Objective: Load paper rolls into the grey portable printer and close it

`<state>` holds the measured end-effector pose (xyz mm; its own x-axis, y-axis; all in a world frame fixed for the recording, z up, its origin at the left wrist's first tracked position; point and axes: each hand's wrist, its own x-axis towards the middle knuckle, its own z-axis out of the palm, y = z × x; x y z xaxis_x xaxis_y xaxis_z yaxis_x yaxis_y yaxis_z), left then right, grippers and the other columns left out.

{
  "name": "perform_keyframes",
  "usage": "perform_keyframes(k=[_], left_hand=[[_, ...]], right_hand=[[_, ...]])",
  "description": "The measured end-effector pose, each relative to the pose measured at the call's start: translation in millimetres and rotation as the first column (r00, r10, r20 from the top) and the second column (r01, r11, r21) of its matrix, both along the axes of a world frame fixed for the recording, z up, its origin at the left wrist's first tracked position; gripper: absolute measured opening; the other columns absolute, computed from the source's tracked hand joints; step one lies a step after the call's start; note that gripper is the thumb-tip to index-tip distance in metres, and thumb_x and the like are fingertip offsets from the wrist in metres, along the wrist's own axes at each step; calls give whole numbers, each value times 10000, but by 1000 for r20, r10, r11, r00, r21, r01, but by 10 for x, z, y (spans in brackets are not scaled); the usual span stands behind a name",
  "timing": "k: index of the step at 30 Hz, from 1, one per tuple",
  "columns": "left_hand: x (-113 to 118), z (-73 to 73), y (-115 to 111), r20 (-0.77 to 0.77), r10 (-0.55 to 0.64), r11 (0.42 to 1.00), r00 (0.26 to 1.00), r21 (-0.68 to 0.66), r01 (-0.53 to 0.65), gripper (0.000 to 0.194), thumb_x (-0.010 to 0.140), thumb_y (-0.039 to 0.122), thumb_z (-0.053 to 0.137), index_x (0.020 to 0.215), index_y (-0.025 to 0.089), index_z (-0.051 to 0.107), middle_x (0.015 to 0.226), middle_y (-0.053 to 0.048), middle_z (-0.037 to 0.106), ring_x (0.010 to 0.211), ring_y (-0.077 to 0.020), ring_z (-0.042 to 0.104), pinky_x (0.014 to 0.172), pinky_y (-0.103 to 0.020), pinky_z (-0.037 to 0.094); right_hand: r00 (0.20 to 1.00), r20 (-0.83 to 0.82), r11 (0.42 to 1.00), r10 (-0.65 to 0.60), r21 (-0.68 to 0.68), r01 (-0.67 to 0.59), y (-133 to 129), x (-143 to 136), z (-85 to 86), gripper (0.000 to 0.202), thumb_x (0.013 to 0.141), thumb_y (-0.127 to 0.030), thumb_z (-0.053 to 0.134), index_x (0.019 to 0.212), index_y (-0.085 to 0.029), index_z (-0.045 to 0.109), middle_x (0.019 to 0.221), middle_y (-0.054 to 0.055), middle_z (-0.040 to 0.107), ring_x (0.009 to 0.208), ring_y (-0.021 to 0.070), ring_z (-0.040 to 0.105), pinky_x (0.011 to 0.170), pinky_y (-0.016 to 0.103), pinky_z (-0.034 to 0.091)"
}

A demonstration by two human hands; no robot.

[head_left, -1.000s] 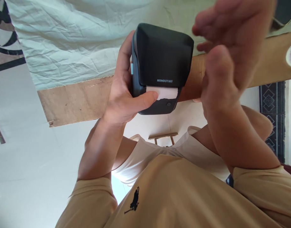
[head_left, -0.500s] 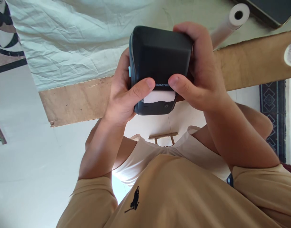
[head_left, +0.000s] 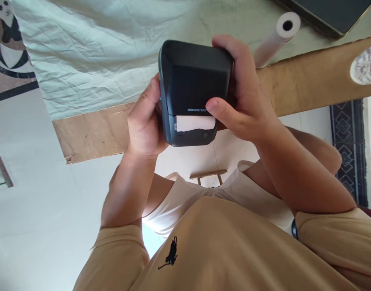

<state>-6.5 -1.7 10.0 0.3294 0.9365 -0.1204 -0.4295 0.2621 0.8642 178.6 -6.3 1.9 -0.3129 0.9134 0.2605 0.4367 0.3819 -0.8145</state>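
Note:
Between my hands is a black label printer (head_left: 197,81) with "NIIMBOT" lettering on its cover. A strip of white label paper (head_left: 195,123) with a torn edge sticks out of its front slot, above a small power button. My left hand (head_left: 147,117) grips the printer's left side, its thumb lying along that edge near a light blue tab; the other fingers are hidden behind and beneath. My right hand (head_left: 243,89) wraps the right side, thumb on the cover beside the lettering and index finger at the top corner.
A pale green cloth (head_left: 97,52) covers the table, whose bare wooden edge (head_left: 94,135) shows. Beyond my right hand lies a white paper roll (head_left: 275,42), near a dark flat object (head_left: 331,16). At the far right is a clear plastic-looking item (head_left: 365,66).
My left thumb has moved off the printer's front cover to its left side. The printer has shifted slightly left in view, and the right hand with it.

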Motion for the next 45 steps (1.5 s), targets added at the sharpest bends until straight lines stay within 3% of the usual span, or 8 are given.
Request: perform_keyframes(k=[5, 11, 16, 22, 29, 37, 42, 45], left_hand=[[-8, -11, 10, -17, -7, 1000, 1000, -23, 7, 452, 956, 494, 345, 1162, 246, 662, 1128, -65, 701, 1439, -280, 379, 1153, -444, 393], [-36, -97, -30, -16, 21, 997, 1000, -71, -22, 503, 902, 635, 387, 1214, 331, 638, 951, -55, 731, 1353, -258, 499, 1115, -422, 440], [-111, -203, -77, 15, 89, 987, 996, -135, -86, 555, 911, 659, 372, 1170, 263, 662, 1002, -66, 735, 1349, -266, 518, 1092, -436, 477], [18, -17, -56, 41, 59, 995, 997, -84, -55, 594, 910, 667, 355, 1114, 218, 686, 1063, -81, 722, 1302, -288, 558, 1055, -407, 511], [24, -50, -40, 22, 160, 987, 987, -16, -159, 537, 933, 605, 378, 990, 197, 722, 985, -72, 721, 1228, -260, 568, 1013, -384, 512], [-1, 38, -44, 18, 160, 985, 987, -60, -159, 363, 969, 360, 482, 693, 189, 644, 638, 13, 562, 681, -95, 552, 746, -212, 513], [108, 126, -49, 11, 146, 983, 989, -117, -144, 416, 958, 506, 452, 901, 167, 687, 814, -30, 656, 1057, -186, 645, 931, -300, 536], [163, 124, -45, -32, 171, 981, 985, -90, -174, 398, 918, 548, 490, 880, 207, 693, 872, -42, 681, 1234, -268, 603, 935, -355, 548]], right_hand=[[999, 27, 1000, -21, -3, 21, -28, 15, 13, 691, 884, -661, 392, 1427, -255, 257, 1393, 68, 454, 972, 157, 637, 786, 289, 548], [998, 31, 998, -47, -38, 48, -20, -13, 27, 731, 869, -652, 404, 1442, -223, 257, 1417, 83, 461, 930, 159, 642, 730, 289, 546], [987, 109, 993, -115, -8, 117, -20, -45, 79, 671, 858, -631, 422, 1389, -229, 339, 1359, 61, 510, 969, 160, 626, 691, 258, 532], [984, 157, 996, -88, -4, 90, -24, -32, 98, 667, 874, -619, 377, 1394, -206, 312, 1325, 85, 521, 1002, 181, 623, 735, 299, 527], [982, 181, 997, -61, 51, 52, 5, -47, 14, 939, 761, -798, 441, 1433, -171, 247, 1410, 165, 464, 1093, 260, 625, 927, 414, 520], [994, 110, 1000, 8, 9, -9, 11, 2, 44, 928, 742, -783, 517, 1431, -223, 249, 1376, 129, 479, 1050, 236, 617, 855, 379, 555], [989, 122, 991, -84, 119, 69, 9, 27, 109, 893, 716, -776, 572, 1367, -185, 419, 1274, 140, 515, 1204, 264, 513, 825, 353, 561], [981, 111, 973, -160, 185, 138, -24, 33, 149, 826, 713, -767, 582, 1313, -211, 469, 1184, 91, 563, 836, 144, 551, 652, 309, 502]])
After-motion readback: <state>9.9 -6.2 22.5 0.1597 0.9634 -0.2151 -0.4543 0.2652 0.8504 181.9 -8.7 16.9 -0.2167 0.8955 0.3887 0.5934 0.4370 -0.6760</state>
